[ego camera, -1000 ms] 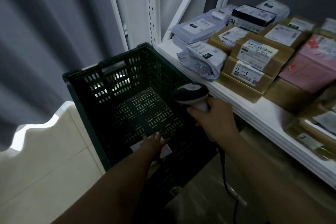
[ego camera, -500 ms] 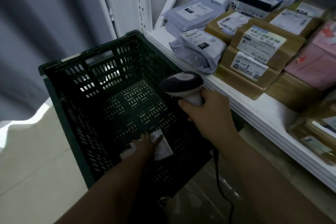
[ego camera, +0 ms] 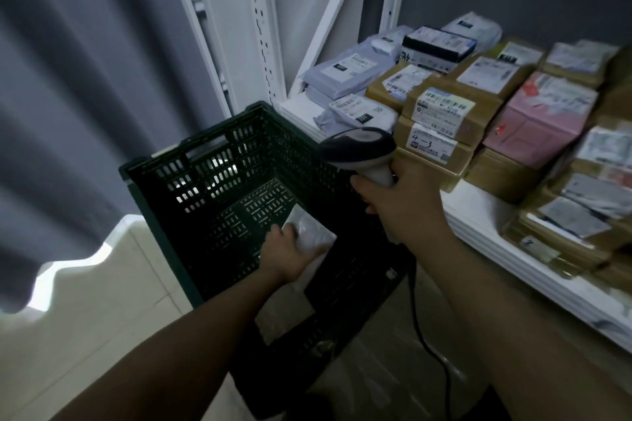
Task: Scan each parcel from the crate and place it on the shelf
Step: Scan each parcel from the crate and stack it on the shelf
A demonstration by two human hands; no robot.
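A dark green slotted crate (ego camera: 160, 178) stands on the floor left of the shelf. Inside it, my left hand (ego camera: 284, 253) grips a small white parcel (ego camera: 313, 231) and holds it above the crate's bottom. My right hand (ego camera: 407, 202) is closed around the handle of a corded barcode scanner (ego camera: 359, 149), held over the crate's right rim with its head pointing left. The white shelf (ego camera: 478, 212) on the right carries several parcels: brown boxes (ego camera: 441, 109), grey mailer bags (ego camera: 345, 73) and a pink box (ego camera: 533, 120).
White shelf uprights and a diagonal brace (ego camera: 260, 27) rise behind the crate. A grey curtain (ego camera: 78, 79) hangs on the left over a pale tiled floor (ego camera: 85, 311). The scanner's black cable (ego camera: 420, 335) hangs down beside the crate.
My left hand went from pressing flat on the white parcel at the crate's bottom to gripping and lifting it. The scanner hand stayed over the crate's right rim.
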